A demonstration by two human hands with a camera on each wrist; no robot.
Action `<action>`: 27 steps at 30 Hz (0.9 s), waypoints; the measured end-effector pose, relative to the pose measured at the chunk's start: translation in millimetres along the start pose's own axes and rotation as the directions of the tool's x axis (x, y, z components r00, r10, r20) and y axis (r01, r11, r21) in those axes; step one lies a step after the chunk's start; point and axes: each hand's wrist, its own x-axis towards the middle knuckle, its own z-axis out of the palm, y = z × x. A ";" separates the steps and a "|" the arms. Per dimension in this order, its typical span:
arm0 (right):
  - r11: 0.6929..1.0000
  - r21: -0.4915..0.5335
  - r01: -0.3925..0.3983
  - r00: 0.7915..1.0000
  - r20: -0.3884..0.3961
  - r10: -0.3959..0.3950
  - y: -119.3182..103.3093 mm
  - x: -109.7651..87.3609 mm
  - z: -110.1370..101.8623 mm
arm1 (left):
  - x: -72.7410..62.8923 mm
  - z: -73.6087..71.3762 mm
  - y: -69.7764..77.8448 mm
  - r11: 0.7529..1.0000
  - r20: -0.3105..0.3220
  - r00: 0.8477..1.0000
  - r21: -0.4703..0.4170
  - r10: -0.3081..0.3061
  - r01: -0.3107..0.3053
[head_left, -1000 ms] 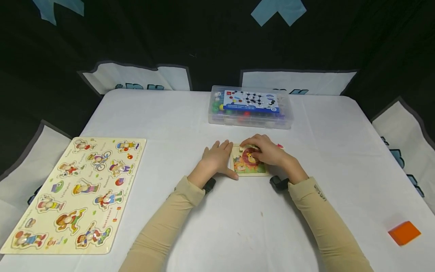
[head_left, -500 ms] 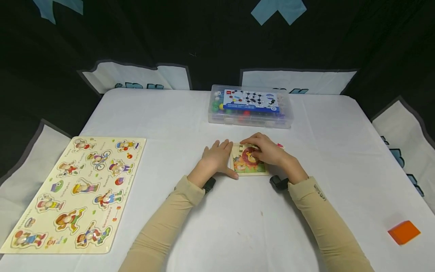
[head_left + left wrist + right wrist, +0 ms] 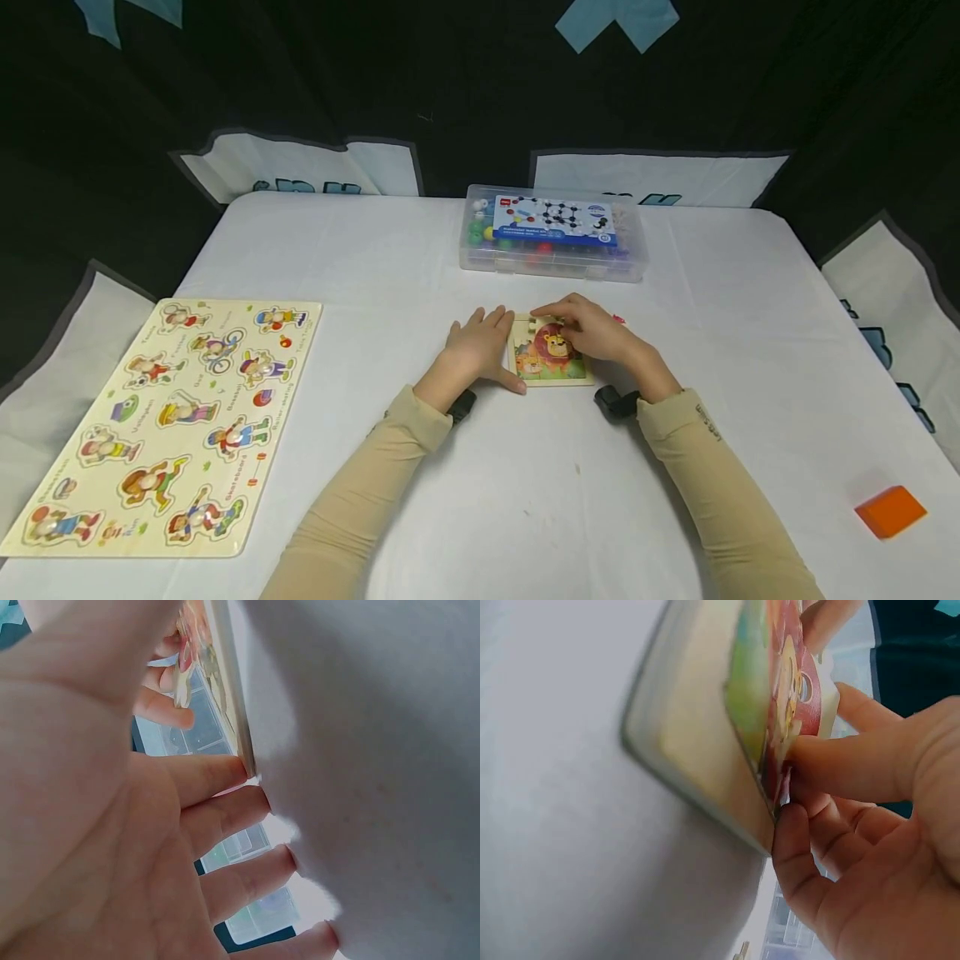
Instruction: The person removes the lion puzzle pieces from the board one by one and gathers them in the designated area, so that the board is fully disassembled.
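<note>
A small wooden jigsaw puzzle (image 3: 558,382) with a lion picture lies between the two hands in the head view. My left hand (image 3: 474,350) rests at its left side, fingers extended; in the left wrist view the fingertips (image 3: 234,771) meet the tray's edge and the cloth. My right hand (image 3: 596,333) reaches over the puzzle's upper right part, bent fingers and thumb pinching a puzzle piece (image 3: 810,697) of the lion picture. That piece sits tilted in the right wrist view, thumb on its face. The right hand hides the puzzle's upper right corner.
A large pegged-picture board (image 3: 247,367) with sports figures covers the table's left side. Behind the puzzle stands a clear plastic case (image 3: 555,265) with coloured balls. An orange block (image 3: 891,512) lies at far right. A small red object (image 3: 618,319) shows beyond the right hand.
My right hand's thumb and fingers have shifted slightly rightward, showing more of the lion's face. My left hand stays in place.
</note>
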 end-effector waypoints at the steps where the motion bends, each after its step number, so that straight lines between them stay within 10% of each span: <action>1: 1.000 -0.008 0.005 1.000 -0.003 -0.006 -0.1 0.7 0.1 | -0.3 -0.2 0.0 1.000 0.000 1.000 -0.001 0.000 0.000; 27: 1.000 -0.002 0.006 1.000 0.012 -0.006 -4.3 0.8 0.9 | -0.6 -1.8 0.7 1.000 0.016 1.000 -0.011 -0.006 0.006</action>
